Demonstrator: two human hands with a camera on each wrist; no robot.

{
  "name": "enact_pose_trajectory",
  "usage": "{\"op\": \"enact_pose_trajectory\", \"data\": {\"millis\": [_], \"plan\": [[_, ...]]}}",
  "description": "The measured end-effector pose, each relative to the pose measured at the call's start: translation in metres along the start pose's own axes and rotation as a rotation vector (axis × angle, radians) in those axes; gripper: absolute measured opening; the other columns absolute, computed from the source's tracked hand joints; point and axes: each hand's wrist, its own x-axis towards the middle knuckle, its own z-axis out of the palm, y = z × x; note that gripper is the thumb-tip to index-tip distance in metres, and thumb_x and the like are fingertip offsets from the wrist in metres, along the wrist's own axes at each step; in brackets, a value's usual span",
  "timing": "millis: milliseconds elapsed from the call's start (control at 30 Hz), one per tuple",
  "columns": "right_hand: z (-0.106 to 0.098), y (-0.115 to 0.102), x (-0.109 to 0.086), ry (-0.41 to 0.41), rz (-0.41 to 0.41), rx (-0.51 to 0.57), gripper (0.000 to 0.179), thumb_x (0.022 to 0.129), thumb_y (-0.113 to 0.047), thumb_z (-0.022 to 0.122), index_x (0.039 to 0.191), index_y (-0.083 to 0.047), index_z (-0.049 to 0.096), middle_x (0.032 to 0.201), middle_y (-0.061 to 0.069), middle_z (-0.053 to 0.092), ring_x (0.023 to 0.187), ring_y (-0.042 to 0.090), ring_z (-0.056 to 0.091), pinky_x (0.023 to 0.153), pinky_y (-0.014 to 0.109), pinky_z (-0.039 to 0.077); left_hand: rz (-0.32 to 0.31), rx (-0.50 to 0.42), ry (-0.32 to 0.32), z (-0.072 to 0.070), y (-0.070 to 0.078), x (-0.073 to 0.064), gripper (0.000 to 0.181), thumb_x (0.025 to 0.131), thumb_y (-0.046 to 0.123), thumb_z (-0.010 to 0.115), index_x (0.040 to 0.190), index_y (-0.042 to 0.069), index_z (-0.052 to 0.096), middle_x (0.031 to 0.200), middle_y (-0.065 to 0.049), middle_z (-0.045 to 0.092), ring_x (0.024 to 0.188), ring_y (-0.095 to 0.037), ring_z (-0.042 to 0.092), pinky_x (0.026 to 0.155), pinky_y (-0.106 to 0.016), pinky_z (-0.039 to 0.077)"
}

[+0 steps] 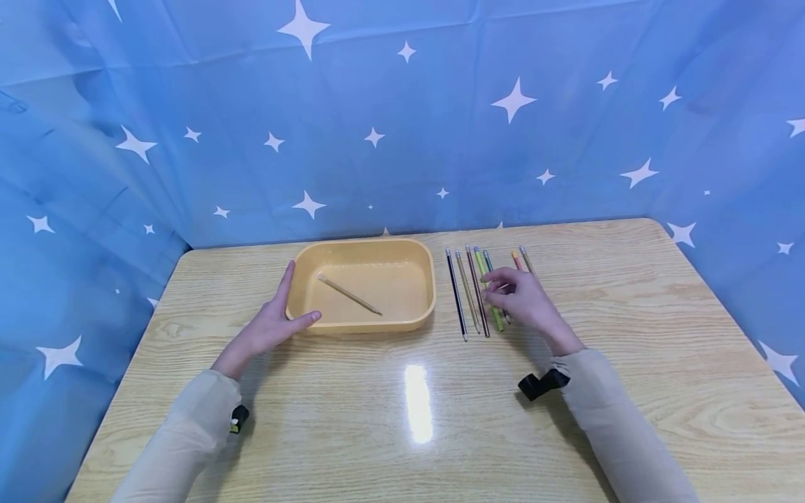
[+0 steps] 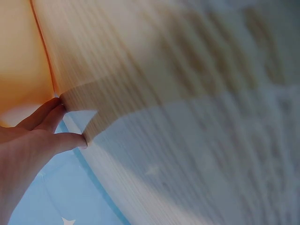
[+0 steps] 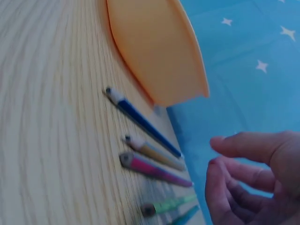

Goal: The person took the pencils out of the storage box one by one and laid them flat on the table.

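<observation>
A yellow plastic basin [image 1: 361, 326] stands at the back of the table, with one gold pencil [image 1: 349, 294] lying slantwise inside. My left hand [image 1: 277, 325] is at the basin's left front corner. Its fingers extend along the left side, and the thumb is spread by the front rim. My right hand [image 1: 518, 297] hovers above a row of pencils, fingers bent, a gap between thumb and forefinger and nothing in it. Under and beside it lie a green pencil [image 1: 481, 264], a dark red pencil [image 1: 474, 286], a gold pencil [image 1: 467, 288] and a dark blue pencil [image 3: 145, 123].
Beyond the right hand, a red pencil [image 1: 516, 260] and a brownish pencil [image 1: 527, 260] are partly hidden by it. A teal pencil [image 1: 487, 261] lies beside the green one. A blue star-printed curtain [image 1: 440, 140] hangs behind the wooden table [image 1: 352, 419].
</observation>
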Motion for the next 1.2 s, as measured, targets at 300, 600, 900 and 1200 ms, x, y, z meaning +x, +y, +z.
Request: {"op": "enact_pose_trajectory", "data": {"millis": [300, 600, 900, 1200], "plan": [[0.015, -0.016, 0.004, -0.002, -0.102, 0.083, 0.029, 0.089, -0.007, 0.069, 0.115, 0.004, 0.064, 0.096, 0.014, 0.064, 0.084, 0.024, 0.061, 0.069, 0.028, 0.050, -0.002, 0.000, -0.001, 0.000, 0.000, 0.000, 0.106, 0.091, 0.039, 0.066, 0.153, 0.020, -0.017, 0.160, -0.010, -0.009, 0.141, -0.045, 0.008, 0.110, -0.061, 0.014], [0.029, -0.040, 0.010, -0.030, -0.153, 0.133, 0.028, 0.087, -0.004, 0.070, 0.112, 0.006, 0.064, 0.092, 0.012, 0.065, 0.082, 0.022, 0.060, 0.070, 0.027, 0.049, -0.011, 0.005, 0.003, 0.000, 0.001, -0.001, 0.106, 0.091, 0.040, 0.066, 0.153, 0.024, -0.017, 0.160, -0.012, -0.006, 0.140, -0.047, 0.013, 0.109, -0.061, 0.016], [0.045, -0.061, 0.018, -0.052, -0.206, 0.146, 0.024, 0.086, -0.004, 0.070, 0.108, 0.004, 0.066, 0.090, 0.010, 0.064, 0.079, 0.022, 0.060, 0.065, 0.027, 0.049, -0.017, 0.013, 0.006, 0.000, 0.002, -0.001, 0.106, 0.091, 0.041, 0.066, 0.153, 0.022, -0.017, 0.160, -0.016, -0.003, 0.138, -0.049, 0.016, 0.109, -0.060, 0.017], [0.071, -0.080, 0.026, -0.121, -0.258, 0.145, 0.023, 0.086, -0.004, 0.069, 0.108, 0.003, 0.066, 0.089, 0.008, 0.065, 0.077, 0.021, 0.061, 0.065, 0.030, 0.050, -0.021, -0.002, 0.002, 0.000, 0.002, -0.001, 0.105, 0.091, 0.041, 0.066, 0.153, 0.025, -0.017, 0.160, -0.014, -0.004, 0.139, -0.047, 0.014, 0.110, -0.060, 0.016]]}}
